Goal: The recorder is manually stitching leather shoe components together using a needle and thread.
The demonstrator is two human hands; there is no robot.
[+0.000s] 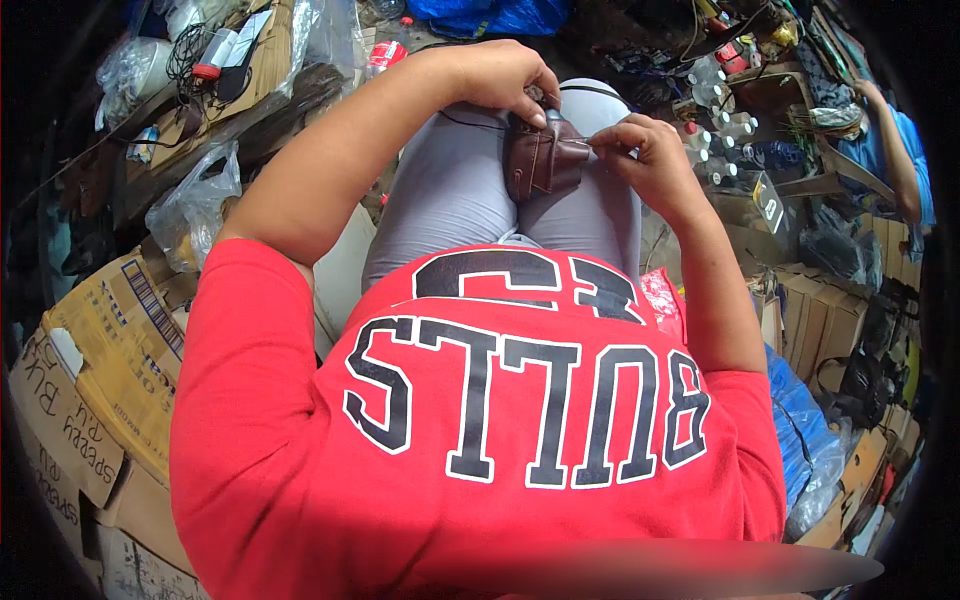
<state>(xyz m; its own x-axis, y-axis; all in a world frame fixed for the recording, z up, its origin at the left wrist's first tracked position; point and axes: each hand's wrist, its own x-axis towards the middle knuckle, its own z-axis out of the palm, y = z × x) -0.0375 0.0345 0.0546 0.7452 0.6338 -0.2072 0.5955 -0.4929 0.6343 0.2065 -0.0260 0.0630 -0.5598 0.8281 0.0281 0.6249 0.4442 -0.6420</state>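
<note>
A brown leather shoe (540, 165) with visible seams rests on my lap between my thighs, its far end partly covered by my fingers. My left hand (505, 85) curls over that far end, thumb pressed on the leather and fingers closed round it. On the near right side of the shoe, my right hand (640, 155) pinches a thin, needle-like thing (586, 141) pointing at the leather. Whether thread is attached to it is too small to tell. A dark cord (470, 122) runs across my left thigh to the shoe.
Cardboard boxes (130, 350) are piled at my left, near a clear plastic bag (200, 200). Several small bottles (715, 140) stand at the right. Beyond them a person in a blue shirt (890, 170) reaches an arm out. Blue plastic sheeting (800, 425) lies beside my right arm.
</note>
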